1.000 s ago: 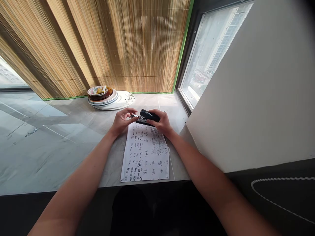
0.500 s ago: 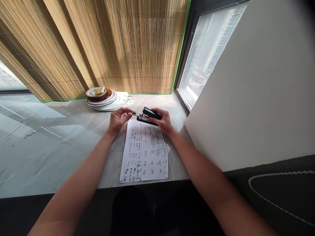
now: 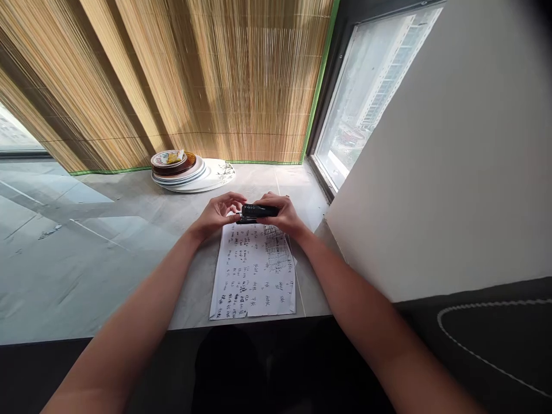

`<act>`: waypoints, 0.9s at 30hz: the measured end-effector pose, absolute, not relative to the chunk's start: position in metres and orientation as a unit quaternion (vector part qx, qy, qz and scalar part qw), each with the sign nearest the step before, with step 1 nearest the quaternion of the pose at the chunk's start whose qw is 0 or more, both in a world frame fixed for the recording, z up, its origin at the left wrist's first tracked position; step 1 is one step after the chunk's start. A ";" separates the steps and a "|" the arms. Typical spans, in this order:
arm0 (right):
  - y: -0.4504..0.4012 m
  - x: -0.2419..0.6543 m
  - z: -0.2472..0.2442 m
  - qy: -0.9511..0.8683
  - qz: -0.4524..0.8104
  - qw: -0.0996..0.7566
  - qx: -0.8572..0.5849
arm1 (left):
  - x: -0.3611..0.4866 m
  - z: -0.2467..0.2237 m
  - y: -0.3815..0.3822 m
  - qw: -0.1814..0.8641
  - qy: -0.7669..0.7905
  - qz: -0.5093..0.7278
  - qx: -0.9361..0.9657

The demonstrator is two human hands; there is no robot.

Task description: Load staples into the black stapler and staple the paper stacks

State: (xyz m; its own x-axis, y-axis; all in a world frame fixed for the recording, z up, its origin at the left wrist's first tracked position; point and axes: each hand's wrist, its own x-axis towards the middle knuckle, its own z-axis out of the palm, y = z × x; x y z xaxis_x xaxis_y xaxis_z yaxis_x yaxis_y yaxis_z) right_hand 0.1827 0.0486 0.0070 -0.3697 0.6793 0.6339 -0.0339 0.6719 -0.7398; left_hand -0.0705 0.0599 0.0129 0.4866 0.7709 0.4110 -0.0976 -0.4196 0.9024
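Stapler (image 3: 260, 210): black. Paper (image 3: 254, 276): white, dark handwriting. Tabletop (image 3: 142, 215): grey, pale streaks. Blind (image 3: 207, 75): tan-brown vertical stripes, green edging. Top plate (image 3: 160, 158): white, coloured print. Large plate (image 3: 214, 175): white, dark sprig. Cord (image 3: 474, 352): whitish.

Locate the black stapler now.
Head view, centre: the black plastic stapler is in the right hand, above the far end of the handwritten white paper.

A home, high up in its block, is suggested: a marble-patterned ledge (image 3: 142, 230) is bordered by a slatted blind (image 3: 207, 75) trimmed in green, patterned and plain plates (image 3: 161, 160) are stacked on it, and a multi-storey building (image 3: 384, 83) is seen through a window (image 3: 356, 72) framed beside a plain pale wall (image 3: 457, 149).
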 end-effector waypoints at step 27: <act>0.055 0.191 -0.004 -0.764 0.270 0.425 -0.404 | -0.086 0.021 0.069 0.598 0.222 0.652 0.411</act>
State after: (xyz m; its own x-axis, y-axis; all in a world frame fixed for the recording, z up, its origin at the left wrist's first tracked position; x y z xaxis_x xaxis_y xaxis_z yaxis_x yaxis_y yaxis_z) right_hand 0.1906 0.0552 -0.0043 -0.3135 0.8462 0.4309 0.3868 0.5282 -0.7559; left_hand -0.0859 0.0693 0.0213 0.0516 0.9615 0.2701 -0.5968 -0.1872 0.7803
